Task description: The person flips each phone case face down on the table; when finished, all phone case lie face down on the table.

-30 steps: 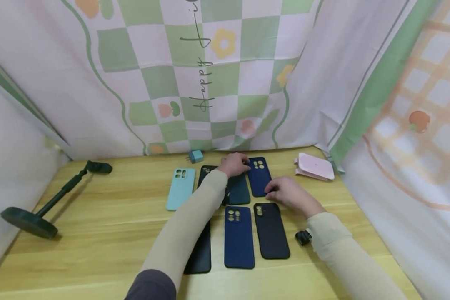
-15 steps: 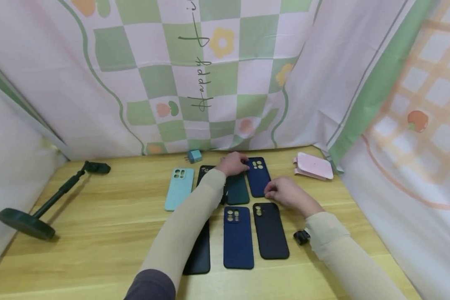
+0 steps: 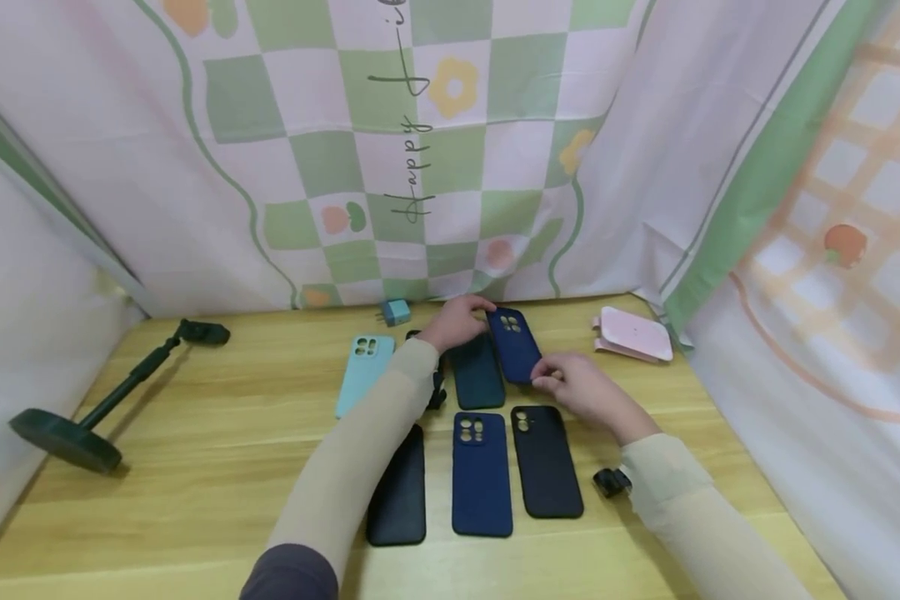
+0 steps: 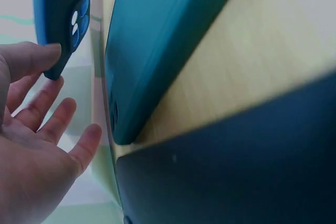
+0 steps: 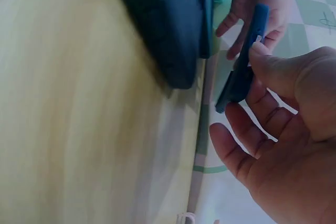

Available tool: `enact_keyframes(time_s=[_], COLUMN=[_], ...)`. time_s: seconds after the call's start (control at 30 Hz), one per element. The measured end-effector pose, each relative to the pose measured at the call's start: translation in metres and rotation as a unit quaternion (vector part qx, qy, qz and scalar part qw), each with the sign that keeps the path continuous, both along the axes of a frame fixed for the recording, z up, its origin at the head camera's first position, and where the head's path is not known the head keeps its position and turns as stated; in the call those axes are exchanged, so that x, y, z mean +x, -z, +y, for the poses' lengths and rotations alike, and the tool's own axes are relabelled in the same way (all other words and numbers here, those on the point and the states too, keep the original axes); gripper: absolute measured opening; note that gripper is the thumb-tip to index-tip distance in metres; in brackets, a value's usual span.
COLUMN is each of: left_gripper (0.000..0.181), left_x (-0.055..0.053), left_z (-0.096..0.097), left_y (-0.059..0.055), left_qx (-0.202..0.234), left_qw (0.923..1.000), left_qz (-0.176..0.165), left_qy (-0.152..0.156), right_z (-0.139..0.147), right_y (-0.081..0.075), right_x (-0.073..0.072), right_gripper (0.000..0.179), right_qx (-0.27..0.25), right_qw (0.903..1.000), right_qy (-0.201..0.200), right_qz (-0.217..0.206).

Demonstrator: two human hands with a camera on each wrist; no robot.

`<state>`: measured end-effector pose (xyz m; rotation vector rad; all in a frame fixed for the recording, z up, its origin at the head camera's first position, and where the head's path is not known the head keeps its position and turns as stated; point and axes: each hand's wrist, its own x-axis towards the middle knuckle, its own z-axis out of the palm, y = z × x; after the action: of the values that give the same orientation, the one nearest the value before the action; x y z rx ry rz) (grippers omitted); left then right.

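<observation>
A navy phone case (image 3: 515,348) with round camera cutouts is raised off the table at the back, between both hands. My left hand (image 3: 457,322) pinches its upper left corner between thumb and fingers; in the left wrist view the other fingers spread apart below the blue case (image 4: 60,9). The lower right corner is pinched by my right hand (image 3: 581,387), whose thumb lies on the case (image 5: 244,77) in the right wrist view. Just left of it lies a dark teal phone case (image 3: 477,372). Nearer me are another navy case (image 3: 482,475) and a black case (image 3: 547,462).
A light blue case (image 3: 363,375) and a black case (image 3: 397,496) lie partly behind my left arm. A blue charger plug (image 3: 395,312) stands near the curtain. A pink folding stand (image 3: 633,333) sits at back right, a dark green stand (image 3: 116,408) at left.
The navy case, earlier flat on the table under both hands' fingertips, is now lifted and tilted slightly. My left hand has shifted a little to the left and up.
</observation>
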<state>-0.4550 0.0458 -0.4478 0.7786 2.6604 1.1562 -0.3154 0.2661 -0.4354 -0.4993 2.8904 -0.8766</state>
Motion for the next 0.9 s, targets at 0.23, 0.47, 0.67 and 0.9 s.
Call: enact_keyframes(time_s=[0.23,0.47,0.67,0.9], left_gripper=[0.034,0.024,0.018,0.014], left_x=[0.003,0.007,0.006,0.006], left_z=[-0.011,-0.013,-0.018,-0.028], left_y=[-0.006,-0.014,-0.016,-0.016], left_qx=[0.038,0.048,0.061,0.118], left_qw=[0.9991,0.9984,0.9971,0.9899], left_qz=[0.007,0.018,0.022,-0.019], left_qy=[0.02,0.025,0.04,0.076], right_z=[-0.002,-0.002,-0.002,-0.001], right_y=[-0.006,-0.005,-0.006,-0.011], right_x=[0.007,0.013,0.015,0.019], right_gripper=[0.007,0.01,0.01,0.016], right_qx=[-0.036,-0.076,-0.102,-0.147], right_qw=[0.9991,0.9966,0.9944,0.9891], right_qy=[0.02,0.027,0.02,0.007], right_qz=[0.011,0.018,0.015,-0.006])
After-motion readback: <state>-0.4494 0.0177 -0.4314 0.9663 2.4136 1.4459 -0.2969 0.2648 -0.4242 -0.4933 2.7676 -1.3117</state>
